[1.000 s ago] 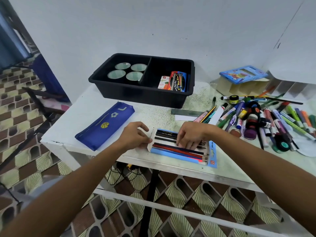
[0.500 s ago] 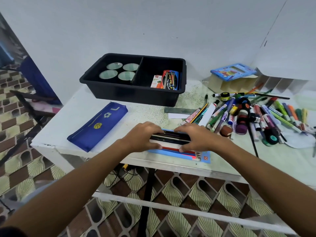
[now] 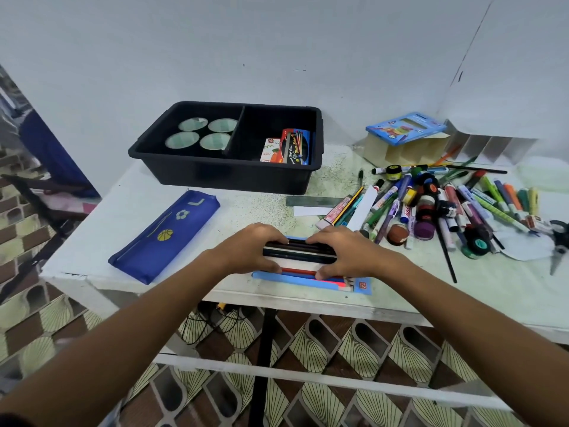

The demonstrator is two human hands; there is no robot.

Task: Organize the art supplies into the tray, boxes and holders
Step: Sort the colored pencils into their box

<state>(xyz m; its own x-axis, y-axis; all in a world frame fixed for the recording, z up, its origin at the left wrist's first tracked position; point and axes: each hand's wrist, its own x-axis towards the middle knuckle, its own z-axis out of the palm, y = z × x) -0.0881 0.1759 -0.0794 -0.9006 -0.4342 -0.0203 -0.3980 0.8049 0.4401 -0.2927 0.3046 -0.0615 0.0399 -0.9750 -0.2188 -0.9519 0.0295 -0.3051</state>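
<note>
Both hands (image 3: 246,251) around pencils (image 3: 300,252)

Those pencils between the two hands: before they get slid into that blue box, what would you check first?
1. Both hands on the pencil bundle: ok, left hand and right hand grip its ends.
2. Pencils lined up: ok, they lie parallel.
3. Blue box underneath: ok.
4. Box mouth open: cannot tell, hands cover it.
5. Room in black tray: ok.

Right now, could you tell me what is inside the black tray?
The black tray has two compartments. The left holds four round lidded tubs; the right holds two small boxes leaning against its front right corner. Its near wall hides the floor just behind it.
</note>
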